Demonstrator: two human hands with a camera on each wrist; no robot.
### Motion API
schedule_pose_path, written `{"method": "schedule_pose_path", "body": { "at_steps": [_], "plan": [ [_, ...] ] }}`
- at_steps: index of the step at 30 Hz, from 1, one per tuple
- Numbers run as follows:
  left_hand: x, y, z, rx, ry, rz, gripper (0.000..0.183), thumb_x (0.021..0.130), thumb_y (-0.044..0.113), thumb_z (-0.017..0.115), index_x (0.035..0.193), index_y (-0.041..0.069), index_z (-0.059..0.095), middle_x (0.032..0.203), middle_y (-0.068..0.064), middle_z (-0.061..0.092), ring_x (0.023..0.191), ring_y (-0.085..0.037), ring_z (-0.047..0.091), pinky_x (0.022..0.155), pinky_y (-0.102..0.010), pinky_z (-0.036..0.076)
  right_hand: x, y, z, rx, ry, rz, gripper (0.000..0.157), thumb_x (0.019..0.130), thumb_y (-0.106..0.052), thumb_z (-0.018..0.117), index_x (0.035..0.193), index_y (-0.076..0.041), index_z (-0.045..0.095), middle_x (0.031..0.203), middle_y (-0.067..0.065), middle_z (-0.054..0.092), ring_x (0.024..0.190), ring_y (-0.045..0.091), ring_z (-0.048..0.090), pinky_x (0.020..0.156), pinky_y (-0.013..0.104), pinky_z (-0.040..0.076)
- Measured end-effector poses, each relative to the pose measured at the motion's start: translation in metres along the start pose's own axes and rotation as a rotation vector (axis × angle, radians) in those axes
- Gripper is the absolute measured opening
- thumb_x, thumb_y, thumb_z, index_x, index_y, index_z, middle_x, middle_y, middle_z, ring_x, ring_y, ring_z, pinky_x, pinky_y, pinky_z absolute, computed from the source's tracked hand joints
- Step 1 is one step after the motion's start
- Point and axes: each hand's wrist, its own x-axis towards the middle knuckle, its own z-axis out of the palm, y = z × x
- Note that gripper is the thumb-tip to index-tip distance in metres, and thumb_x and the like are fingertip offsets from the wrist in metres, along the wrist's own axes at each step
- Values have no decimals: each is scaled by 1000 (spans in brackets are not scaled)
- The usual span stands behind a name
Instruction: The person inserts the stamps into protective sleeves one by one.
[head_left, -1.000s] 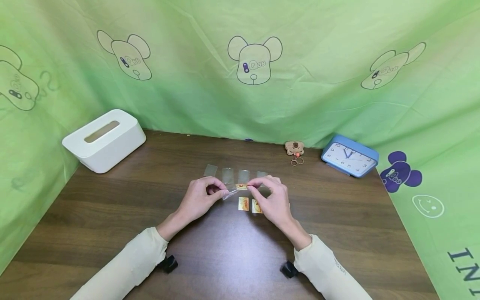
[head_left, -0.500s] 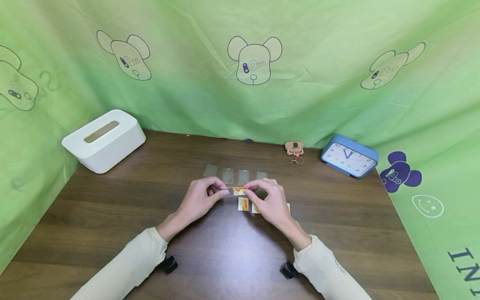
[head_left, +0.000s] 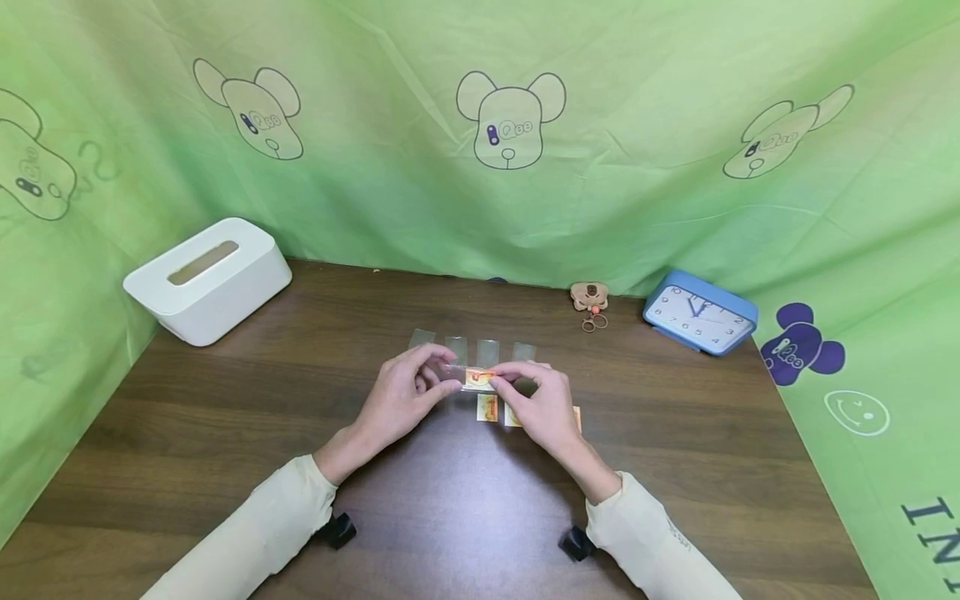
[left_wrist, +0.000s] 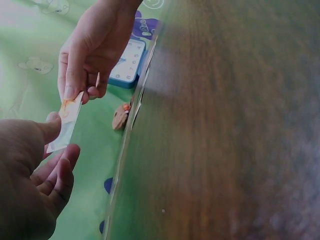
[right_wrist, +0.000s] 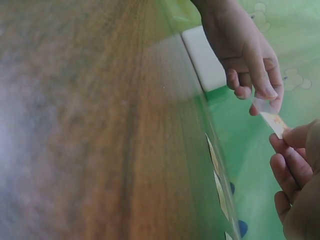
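Note:
Close over the table in the head view, my left hand (head_left: 408,396) holds a small clear plastic sleeve (head_left: 454,375) by its left end, between thumb and forefinger. A small card with orange and yellow print (head_left: 478,379) overlaps the sleeve's right part. My right hand (head_left: 538,400) pinches the right end of that card between thumb and forefinger. In the left wrist view the card (left_wrist: 70,110) runs on into the clear sleeve (left_wrist: 61,135), thumb on one edge and fingers near the other. Similar printed cards (head_left: 487,407) lie just below, some partly hidden by my right hand.
Several clear sleeves (head_left: 487,353) lie in a row beyond the hands on the wooden table (head_left: 225,433). A white tissue box (head_left: 225,287) stands back left. A bear-shaped keychain (head_left: 589,296) and a blue clock (head_left: 699,312) sit back right, before a green curtain (head_left: 375,192).
The card and the sleeve have come together and tilted to face upward, the card now overlapping the sleeve. My left forefinger has lifted away from the thumb along the sleeve's end.

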Motion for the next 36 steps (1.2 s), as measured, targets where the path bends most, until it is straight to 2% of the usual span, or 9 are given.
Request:
{"method": "schedule_pose_path", "body": {
  "at_steps": [6, 11, 20, 25, 28, 36],
  "plan": [
    [-3, -1, 0, 57, -30, 83, 61, 82, 4, 99, 135, 2, 70, 118, -9, 71, 79, -11, 70, 66, -23, 57, 0, 0, -1, 19, 3, 38, 12, 92, -7, 89, 105, -8, 88, 89, 1, 83, 88, 17, 76, 95, 46, 51],
    [-5, -1, 2, 104, -33, 140, 55, 83, 0, 97, 133, 4, 73, 117, -9, 69, 81, -11, 71, 70, -23, 59, -1, 1, 1, 17, 3, 62, 13, 93, -8, 89, 105, -10, 88, 89, -1, 83, 89, 16, 76, 92, 49, 53],
    [-6, 1, 4, 167, 12, 201, 45, 84, 0, 96, 125, 4, 77, 115, -4, 70, 77, -10, 66, 66, -22, 55, -2, -2, 1, 38, 6, 46, 15, 91, -7, 91, 105, -8, 88, 89, 0, 83, 89, 19, 78, 92, 41, 54],
    [-6, 0, 5, 179, 43, 203, 45, 83, 3, 98, 124, 5, 78, 117, -5, 68, 80, -11, 66, 65, -21, 53, -3, -1, 0, 61, 11, 59, 19, 93, -7, 88, 112, -9, 88, 93, 0, 84, 94, 17, 77, 97, 37, 53],
    [-6, -1, 5, 185, 67, 184, 46, 82, 4, 99, 123, 6, 78, 119, -6, 66, 82, -12, 65, 66, -22, 51, -3, 1, -1, 87, 28, 72, 19, 96, -8, 86, 114, -12, 87, 98, 0, 84, 95, 16, 76, 97, 39, 54],
    [-6, -1, 2, 210, 102, 127, 46, 82, 9, 101, 123, 12, 80, 114, -2, 62, 79, -12, 61, 65, -25, 49, -4, 4, -5, 117, 54, 51, 10, 98, -7, 84, 105, -14, 87, 98, -2, 83, 92, 14, 70, 91, 45, 55]
  ]
}}
